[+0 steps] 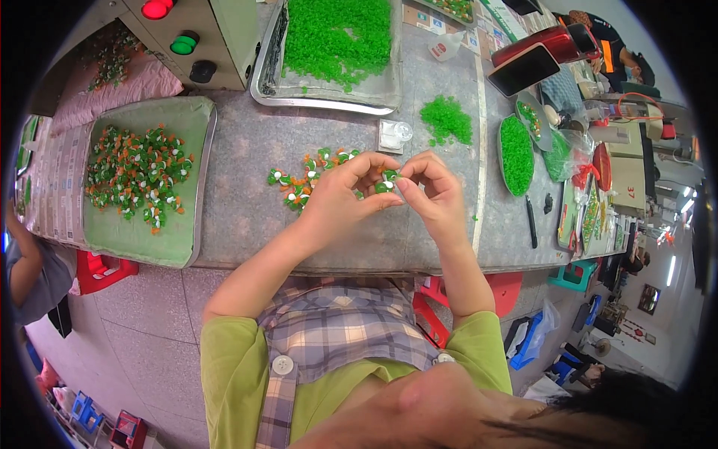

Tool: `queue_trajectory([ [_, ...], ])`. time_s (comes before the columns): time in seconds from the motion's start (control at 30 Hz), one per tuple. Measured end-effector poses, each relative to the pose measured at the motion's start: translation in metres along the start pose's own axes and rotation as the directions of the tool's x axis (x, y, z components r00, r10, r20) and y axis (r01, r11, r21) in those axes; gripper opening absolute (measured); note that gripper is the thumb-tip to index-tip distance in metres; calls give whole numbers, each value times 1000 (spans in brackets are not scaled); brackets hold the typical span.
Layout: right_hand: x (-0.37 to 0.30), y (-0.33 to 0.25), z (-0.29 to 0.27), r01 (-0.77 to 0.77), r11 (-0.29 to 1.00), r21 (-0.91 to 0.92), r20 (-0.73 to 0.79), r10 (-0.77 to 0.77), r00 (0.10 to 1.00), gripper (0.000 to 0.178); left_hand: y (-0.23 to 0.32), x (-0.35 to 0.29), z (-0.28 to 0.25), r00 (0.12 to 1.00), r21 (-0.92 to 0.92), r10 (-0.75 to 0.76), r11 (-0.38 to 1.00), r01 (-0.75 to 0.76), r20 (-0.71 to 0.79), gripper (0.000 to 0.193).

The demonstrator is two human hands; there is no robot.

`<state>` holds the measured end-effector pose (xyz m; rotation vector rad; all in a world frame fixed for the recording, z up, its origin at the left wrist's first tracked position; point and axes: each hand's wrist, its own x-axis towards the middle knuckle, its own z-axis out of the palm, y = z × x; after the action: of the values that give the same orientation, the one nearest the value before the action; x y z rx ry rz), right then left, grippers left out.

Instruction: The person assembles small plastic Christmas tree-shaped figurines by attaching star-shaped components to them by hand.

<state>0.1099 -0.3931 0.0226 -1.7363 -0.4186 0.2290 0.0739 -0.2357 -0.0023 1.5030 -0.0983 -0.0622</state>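
Observation:
Between both hands, over the table's middle, is a small green-and-white plastic figure (386, 182). My left hand (345, 192) pinches it from the left with thumb and fingers. My right hand (434, 196) is closed at its right side, thumb and forefinger pressed against it; whether they also hold a tiny separate part is too small to tell. A loose cluster of similar green, white and orange figures (297, 193) lies beside and behind my left hand. Just beyond my fingers stands a small clear-and-white container (394, 135). A pile of tiny green pieces (446, 120) lies behind my right hand.
At the left, a green-lined tray (142, 243) holds many figures. A metal tray (321, 106) of green pieces lies at the back, next to a machine (217, 37) with lit buttons. Rightward are an oval dish (502, 161), a black pen (531, 222) and a phone (523, 69).

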Motion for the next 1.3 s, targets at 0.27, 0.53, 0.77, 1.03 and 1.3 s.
queue_trajectory([
  [0.27, 1, -9, -4, 65, 950, -305, 16, -63, 998, 9, 6, -1, -2, 999, 58, -26, 998, 25, 28, 36],
  [0.53, 3, -15, -9, -10, 948, -318, 60, 31, 998, 8, 7, -2, 0, 995, 120, 78, 989, -84, 60, 41],
  [0.77, 2, -17, -5, -59, 959, -279, 41, 74, 996, 8, 6, -1, 0, 995, 118, 72, 990, -79, 67, 42],
  [1.03, 1, -19, -3, -146, 934, -327, -5, 153, 988, 11, -1, -2, 2, 959, 408, 278, 871, -275, 54, 45],
  [1.3, 2, -24, -2, -113, 828, -549, 8, 140, 990, 14, -4, -2, 4, 944, 479, 318, 817, -320, 87, 49],
])
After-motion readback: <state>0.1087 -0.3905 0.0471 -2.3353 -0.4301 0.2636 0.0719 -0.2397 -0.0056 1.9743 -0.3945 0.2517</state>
